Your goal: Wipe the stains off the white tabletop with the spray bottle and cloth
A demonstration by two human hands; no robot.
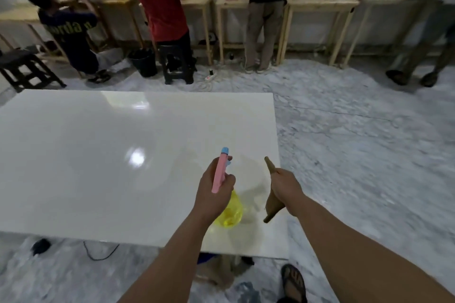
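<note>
My left hand (pixel 212 192) grips the spray bottle (pixel 227 211) by its neck. The bottle has a yellow see-through body, a pink trigger head and a blue nozzle that points away from me. It hangs over the near right part of the white tabletop (pixel 98 155). My right hand (pixel 285 187) is closed on a brown cloth (pixel 270 206), bunched so that one end sticks up and the other hangs down, just above the table's right edge. The glossy tabletop shows light reflections; I cannot make out any stains on it.
Marble-patterned floor (pixel 357 142) surrounds the table. Several people (pixel 160 7) stand or crouch at wooden benches (pixel 320 5) along the far wall. A black stool (pixel 176 64), a bucket (pixel 144 61) and a power strip (pixel 210 76) lie beyond the table. A cable (pixel 98 253) runs on the floor near me.
</note>
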